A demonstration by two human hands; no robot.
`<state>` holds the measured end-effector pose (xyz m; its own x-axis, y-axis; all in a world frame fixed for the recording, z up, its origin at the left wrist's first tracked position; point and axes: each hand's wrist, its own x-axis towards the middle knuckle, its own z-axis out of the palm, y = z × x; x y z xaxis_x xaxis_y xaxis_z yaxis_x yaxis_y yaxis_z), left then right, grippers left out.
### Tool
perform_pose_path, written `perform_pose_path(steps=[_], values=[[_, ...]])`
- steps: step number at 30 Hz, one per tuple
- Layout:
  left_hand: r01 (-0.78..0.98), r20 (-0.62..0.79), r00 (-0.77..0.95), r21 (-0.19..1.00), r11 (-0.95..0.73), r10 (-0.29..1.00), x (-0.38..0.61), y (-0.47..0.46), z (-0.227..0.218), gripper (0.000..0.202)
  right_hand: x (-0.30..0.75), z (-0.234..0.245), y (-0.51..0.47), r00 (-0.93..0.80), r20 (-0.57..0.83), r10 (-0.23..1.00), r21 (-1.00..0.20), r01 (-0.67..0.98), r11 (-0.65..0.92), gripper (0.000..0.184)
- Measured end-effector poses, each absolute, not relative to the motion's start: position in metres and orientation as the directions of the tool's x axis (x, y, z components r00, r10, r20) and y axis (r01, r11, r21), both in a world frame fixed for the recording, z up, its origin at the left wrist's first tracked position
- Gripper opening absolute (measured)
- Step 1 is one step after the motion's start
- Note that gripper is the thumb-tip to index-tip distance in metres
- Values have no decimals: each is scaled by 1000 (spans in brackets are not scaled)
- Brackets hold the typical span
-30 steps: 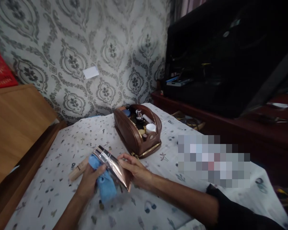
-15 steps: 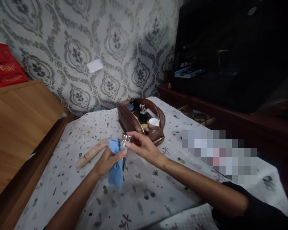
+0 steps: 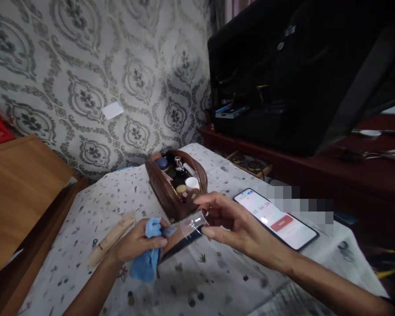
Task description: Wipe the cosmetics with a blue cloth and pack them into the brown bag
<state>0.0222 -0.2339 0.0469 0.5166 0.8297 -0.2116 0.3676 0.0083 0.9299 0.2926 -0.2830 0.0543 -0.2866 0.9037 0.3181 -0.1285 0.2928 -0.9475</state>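
Note:
A shiny rose-gold cosmetic tube [image 3: 181,235] with a silver cap lies across both hands above the patterned tablecloth [image 3: 85,206]. My left hand [image 3: 136,240] is closed round a blue cloth [image 3: 147,256] and presses it against the tube's lower part. My right hand [image 3: 228,221] pinches the tube at its capped end with fingers and thumb. Just behind the hands stands an open brown leather pouch [image 3: 166,188] filled with several small jars and bottles.
A beige tube [image 3: 111,238] lies on the cloth left of my left hand. A phone [image 3: 276,218] with a lit timer screen rests to the right. A wooden board [image 3: 23,184] flanks the left; a dark cabinet [image 3: 299,79] and red-brown shelf stand behind right.
The tube has swung from upright to lying nearly level across my hands, cap toward the right. The camera view shifted, bringing the phone into sight.

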Motion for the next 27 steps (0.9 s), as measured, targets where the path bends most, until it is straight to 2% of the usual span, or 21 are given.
perform_pose_path(steps=[4, 8, 10, 12, 14, 16, 20, 27], values=[[405, -79, 512, 900, -159, 855, 45, -222, 75, 37, 318, 68, -288, -172, 420, 891, -898, 67, 436, 29], [432, 236, 303, 830, -354, 923, 60, -203, 94, 33, 337, 80, -292, 54, 544, 838, -830, 181, 527, 26], [532, 397, 291, 689, -492, 870, 64, -190, 101, 31, 342, 81, -293, 157, 592, 790, -798, 250, 548, 23], [627, 466, 420, 472, -620, 779, 66, -176, 106, 29, 342, 78, -291, 231, 622, 748, -778, 293, 556, 24], [657, 411, 575, 284, -698, 708, 68, -163, 107, 32, 338, 72, -286, 267, 632, 727, -772, 296, 563, 25], [671, 301, 651, 200, -714, 697, 68, -153, 106, 37, 334, 65, -278, 276, 628, 727, -777, 275, 566, 26], [698, 171, 668, 192, -690, 724, 67, -144, 104, 42, 327, 59, -257, 248, 627, 738, -778, 257, 574, 26], [722, 135, 674, 86, -687, 726, 69, -146, 110, 47, 313, 56, -219, 114, 650, 751, -736, 339, 585, 17]])
